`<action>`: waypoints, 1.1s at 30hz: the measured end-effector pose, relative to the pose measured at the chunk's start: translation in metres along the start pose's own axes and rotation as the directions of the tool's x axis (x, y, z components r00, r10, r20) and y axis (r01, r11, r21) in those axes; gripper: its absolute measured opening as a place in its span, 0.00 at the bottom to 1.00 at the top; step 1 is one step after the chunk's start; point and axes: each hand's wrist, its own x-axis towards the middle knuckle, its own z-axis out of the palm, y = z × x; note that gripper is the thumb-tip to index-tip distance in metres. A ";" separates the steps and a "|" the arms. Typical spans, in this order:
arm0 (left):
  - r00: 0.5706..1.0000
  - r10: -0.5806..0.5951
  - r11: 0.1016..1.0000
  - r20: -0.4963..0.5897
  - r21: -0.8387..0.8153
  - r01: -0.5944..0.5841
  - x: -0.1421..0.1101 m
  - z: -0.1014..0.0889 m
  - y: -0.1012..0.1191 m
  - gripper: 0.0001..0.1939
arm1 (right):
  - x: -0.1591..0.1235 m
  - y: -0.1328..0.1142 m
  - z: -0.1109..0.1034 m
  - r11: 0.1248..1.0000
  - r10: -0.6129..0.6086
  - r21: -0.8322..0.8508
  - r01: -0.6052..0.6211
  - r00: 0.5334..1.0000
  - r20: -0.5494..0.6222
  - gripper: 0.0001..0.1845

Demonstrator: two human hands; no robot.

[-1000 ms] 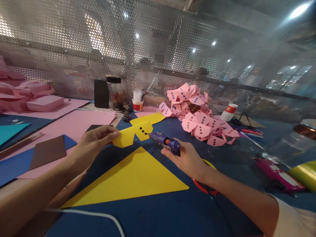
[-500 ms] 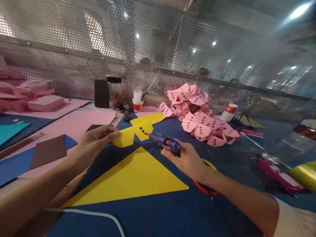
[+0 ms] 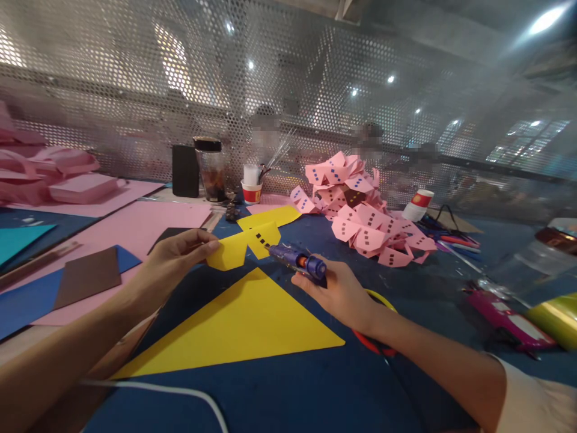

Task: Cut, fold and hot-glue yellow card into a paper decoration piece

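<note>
Between the thumb and fingers of my left hand [image 3: 187, 249] is the left end of a yellow paper cutout [image 3: 229, 251], held above the table. It has a notch in its lower edge and a row of small black squares on its right part. My right hand [image 3: 340, 291] grips a purple glue gun [image 3: 295, 260] pointing left. Its nozzle is at the lower right of the black squares; I cannot tell whether it touches the paper. Below both hands a large yellow paper triangle [image 3: 243, 325] lies flat on the dark blue table. Another yellow piece [image 3: 270, 216] lies behind the cutout.
Pink paper pieces with dark squares [image 3: 360, 210] are heaped at the back right. More folded pink paper [image 3: 58, 171] is at the left. A lidded jar [image 3: 213, 171] and paper cup [image 3: 251, 192] stand at the back. A white cord [image 3: 180, 392] crosses the front.
My right hand and the glue gun have shifted slightly left, the nozzle moving along the row of black squares. My left hand holds the cutout almost still.
</note>
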 end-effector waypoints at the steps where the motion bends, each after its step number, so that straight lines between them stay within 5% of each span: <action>1: 1.000 0.006 1.000 0.002 -0.003 -0.006 0.000 0.000 0.000 0.20 | 0.000 0.000 0.000 1.000 -0.001 0.000 0.001 1.000 -0.001 0.15; 33: 1.000 0.007 1.000 -0.012 -0.013 -0.007 -0.002 -0.001 0.001 0.19 | 0.000 -0.002 -0.004 0.998 0.041 -0.038 -0.042 0.999 -0.016 0.15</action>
